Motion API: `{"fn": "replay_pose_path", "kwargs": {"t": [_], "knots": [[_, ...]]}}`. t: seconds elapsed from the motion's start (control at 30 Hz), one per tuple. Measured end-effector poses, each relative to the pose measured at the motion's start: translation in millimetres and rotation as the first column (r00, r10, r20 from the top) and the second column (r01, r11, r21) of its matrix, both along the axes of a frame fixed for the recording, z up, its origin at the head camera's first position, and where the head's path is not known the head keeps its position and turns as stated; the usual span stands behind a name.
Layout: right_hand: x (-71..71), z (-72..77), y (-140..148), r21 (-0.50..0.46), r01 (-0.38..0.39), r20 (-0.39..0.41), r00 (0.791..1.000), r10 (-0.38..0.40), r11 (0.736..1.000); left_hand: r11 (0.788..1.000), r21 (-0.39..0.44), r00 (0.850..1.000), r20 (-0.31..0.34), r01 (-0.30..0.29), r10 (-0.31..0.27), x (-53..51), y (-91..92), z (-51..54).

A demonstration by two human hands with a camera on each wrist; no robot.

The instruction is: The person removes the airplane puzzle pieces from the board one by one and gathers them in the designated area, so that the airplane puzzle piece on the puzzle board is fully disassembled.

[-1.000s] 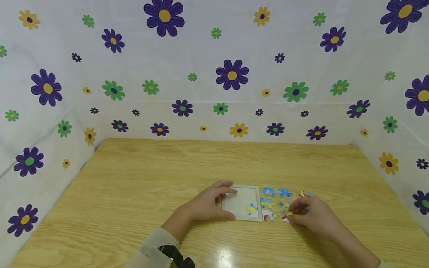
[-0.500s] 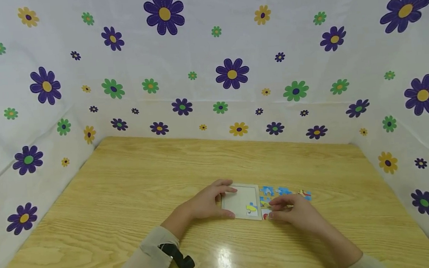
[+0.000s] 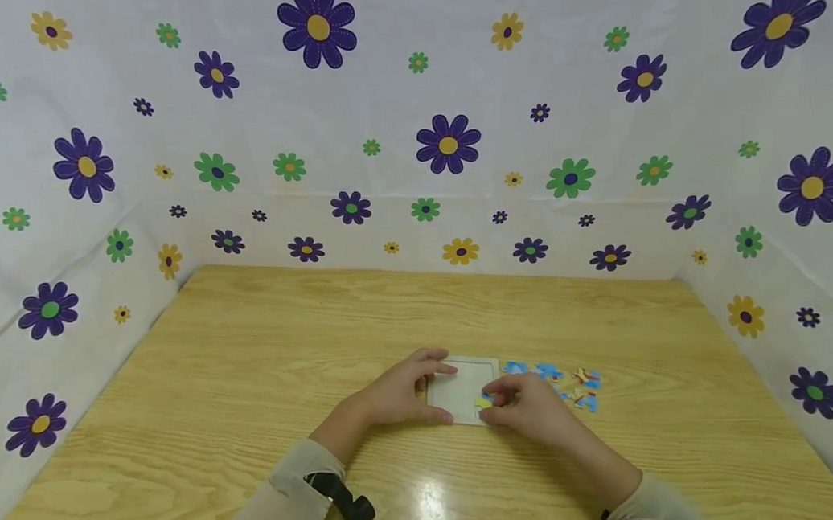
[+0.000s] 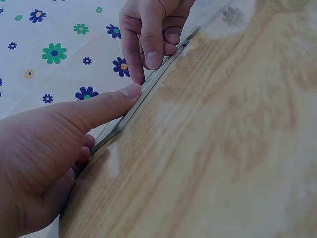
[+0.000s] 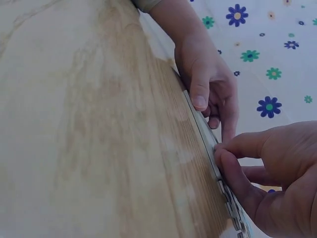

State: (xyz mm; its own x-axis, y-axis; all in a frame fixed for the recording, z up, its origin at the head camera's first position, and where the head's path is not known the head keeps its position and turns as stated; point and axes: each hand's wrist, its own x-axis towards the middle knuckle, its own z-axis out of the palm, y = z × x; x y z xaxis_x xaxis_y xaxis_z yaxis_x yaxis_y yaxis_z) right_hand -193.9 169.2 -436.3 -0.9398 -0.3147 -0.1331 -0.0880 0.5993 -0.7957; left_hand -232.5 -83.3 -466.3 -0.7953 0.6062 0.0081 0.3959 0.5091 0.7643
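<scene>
In the head view a pale puzzle tray lies flat on the table, with a yellow, blue and white piece in its near right corner. My left hand grips the tray from the left, thumb on the near edge and fingers at the far edge. Over the tray's right side, my right hand pinches a small puzzle piece between thumb and index finger; the fingers mostly hide it. From the right wrist view, the right thumb and index meet just above the tray's rim.
Several loose puzzle pieces, mostly blue with red and yellow, lie right of the tray, some hidden behind the right hand. The wooden table meets a white cloth with printed flowers at the back and sides.
My right hand has moved left from the loose pieces to the tray's right side, carrying a pinched piece. The left hand has kept its grip on the tray.
</scene>
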Motion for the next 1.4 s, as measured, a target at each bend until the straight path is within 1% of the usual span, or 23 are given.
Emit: {"fn": "replay_pose_path", "kwargs": {"t": [0.13,0.3,0.37,0.43,0.5,0.6,0.67,0.77,0.9,1.03,1.27,1.4], "knots": [[3.1,1.2,-5,0.008,0.018,-0.023,1.000,-0.018,1.000,1.000,-0.001,1.000,-0.004,-0.005,0.005,-0.2,-1.3,-1.1],[3.8,2.1,-7,0.081,0.062,-0.064,0.996,-0.056,0.995,1.000,-0.002,1.000,-0.020,0.008,-0.008,-1.6,-1.4,-2.7],[2.5,2.2,-4,0.090,0.070,-0.077,0.995,-0.063,0.993,1.000,-0.003,1.000,-0.021,0.008,-0.008,-1.9,-0.3,-3.4],[1.1,3.1,-1,0.053,0.068,-0.052,0.996,-0.065,0.996,1.000,0.000,1.000,-0.021,0.003,-0.003,-1.6,0.5,-3.5],[-0.4,4.1,4,-0.009,0.054,-0.019,0.998,-0.055,0.998,1.000,0.000,1.000,-0.017,-0.005,0.005,-1.5,0.9,-3.6],[-1.0,6.3,13,-0.107,0.031,0.051,0.998,-0.026,0.994,1.000,0.005,1.000,-0.009,-0.012,0.012,-1.5,1.5,-4.2],[-0.3,8.1,18,-0.152,0.010,0.086,0.996,0.004,0.988,1.000,0.009,1.000,-0.004,-0.012,0.012,-1.7,1.5,-4.8],[1.2,9.8,25,-0.221,-0.014,0.152,0.987,0.048,0.975,1.000,0.006,1.000,-0.003,-0.010,0.010,-1.8,0.9,-5.4],[2.4,11.3,32,-0.301,-0.027,0.229,0.968,0.100,0.953,1.000,0.000,1.000,-0.012,-0.003,0.003,-1.4,-0.4,-5.6],[2.0,13.8,38,-0.311,-0.034,0.245,0.963,0.114,0.950,1.000,0.012,1.000,-0.017,0.002,-0.002,-1.6,-0.1,-4.7],[3.0,13.7,52,-0.338,0.000,0.267,0.959,0.096,0.941,1.000,0.011,1.000,-0.004,-0.001,0.001,-0.3,0.0,-2.6],[5.3,15.6,58,-0.318,0.020,0.267,0.961,0.069,0.948,1.000,0.004,1.000,-0.010,0.000,0.000,-0.2,0.6,-3.2]]}}
